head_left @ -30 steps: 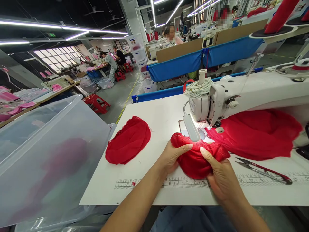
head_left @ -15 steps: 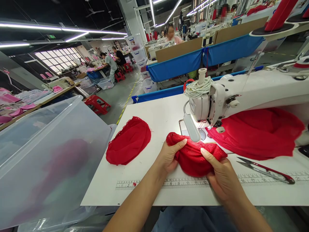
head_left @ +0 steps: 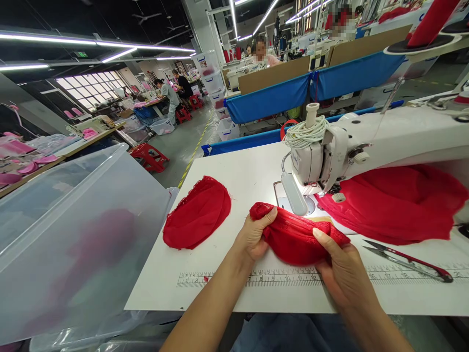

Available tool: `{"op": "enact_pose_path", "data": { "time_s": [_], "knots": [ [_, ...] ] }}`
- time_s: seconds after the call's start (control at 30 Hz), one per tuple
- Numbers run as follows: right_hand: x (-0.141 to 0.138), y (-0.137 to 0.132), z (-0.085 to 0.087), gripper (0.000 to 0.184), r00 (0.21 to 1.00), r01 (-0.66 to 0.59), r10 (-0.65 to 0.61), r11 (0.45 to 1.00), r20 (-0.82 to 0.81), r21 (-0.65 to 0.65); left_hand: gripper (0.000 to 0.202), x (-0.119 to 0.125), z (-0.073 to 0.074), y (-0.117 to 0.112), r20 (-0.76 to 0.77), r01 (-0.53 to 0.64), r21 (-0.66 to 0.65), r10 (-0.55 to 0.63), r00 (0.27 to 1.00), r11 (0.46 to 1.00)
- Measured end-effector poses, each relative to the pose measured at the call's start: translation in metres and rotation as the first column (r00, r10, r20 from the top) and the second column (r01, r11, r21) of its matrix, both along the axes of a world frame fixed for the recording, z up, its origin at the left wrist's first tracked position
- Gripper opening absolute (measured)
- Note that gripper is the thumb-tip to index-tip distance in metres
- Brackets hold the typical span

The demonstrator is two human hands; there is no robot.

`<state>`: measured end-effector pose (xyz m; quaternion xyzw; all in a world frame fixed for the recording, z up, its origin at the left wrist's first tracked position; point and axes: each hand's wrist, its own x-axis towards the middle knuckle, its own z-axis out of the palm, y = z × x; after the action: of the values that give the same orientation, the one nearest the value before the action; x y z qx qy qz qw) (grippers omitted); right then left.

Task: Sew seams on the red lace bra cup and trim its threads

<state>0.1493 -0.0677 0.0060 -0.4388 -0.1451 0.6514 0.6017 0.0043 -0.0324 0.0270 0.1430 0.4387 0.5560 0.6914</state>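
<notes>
Between my two hands a red lace-edged fabric piece (head_left: 296,244) is stretched in front of the sewing machine (head_left: 311,156). My left hand (head_left: 256,234) pinches its left end, thumb on top. My right hand (head_left: 339,259) grips the right end the same way, with the fingers partly hidden behind the cloth. A similar red fabric piece (head_left: 198,212) lies flat on the white table (head_left: 154,293) to the left. More red fabric (head_left: 395,205) is heaped under the machine's arm. Thread snips (head_left: 410,261) with a red handle lie right of my right hand.
A ruler strip (head_left: 274,278) runs along the table's front. A translucent plastic bin (head_left: 91,244) stands against the left side. Red thread cones (head_left: 432,24) rise at upper right. A red stool (head_left: 149,156), blue cloth troughs (head_left: 267,105) and people at other machines are beyond.
My hands have moved slightly apart, pulling the red fabric piece wider and tauter along its upper edge. The view has shifted a little; the other things lie as before.
</notes>
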Motion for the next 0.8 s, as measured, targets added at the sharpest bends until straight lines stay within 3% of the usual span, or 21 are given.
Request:
{"op": "enact_pose_path", "data": {
  "time_s": [0.3,0.37,0.43,0.53,0.63,0.8],
  "knots": [
    [-0.001,0.001,0.007,0.038,0.995,-0.084,0.082,0.996,-0.057,-0.037,0.024,-0.001,-0.006,0.004,0.079,-0.073,-0.049,0.077,0.994,0.996],
    [-0.003,0.003,0.009,0.04,0.996,-0.077,0.075,0.997,-0.049,-0.032,0.025,0.0,-0.007,0.004,0.13,0.009,-0.058,-0.002,0.991,0.998],
    [-0.006,0.006,0.009,0.038,0.998,-0.051,0.051,0.999,-0.041,-0.006,0.034,0.001,-0.006,0.001,0.177,0.159,-0.021,-0.153,0.972,0.987],
    [-0.009,0.009,0.009,0.034,0.999,-0.04,0.04,0.999,-0.034,0.007,0.045,0.002,-0.003,-0.003,0.161,0.347,0.083,-0.356,0.921,0.934],
    [-0.012,0.009,0.009,0.035,0.999,-0.031,0.031,1.0,-0.032,-0.004,0.039,0.002,-0.002,-0.005,0.109,0.374,0.096,-0.384,0.917,0.922],
    [-0.014,0.008,0.01,0.036,0.997,-0.074,0.074,0.997,-0.024,0.022,0.037,0.005,-0.006,-0.004,0.126,0.354,0.007,-0.352,0.927,0.935]
  ]
}}
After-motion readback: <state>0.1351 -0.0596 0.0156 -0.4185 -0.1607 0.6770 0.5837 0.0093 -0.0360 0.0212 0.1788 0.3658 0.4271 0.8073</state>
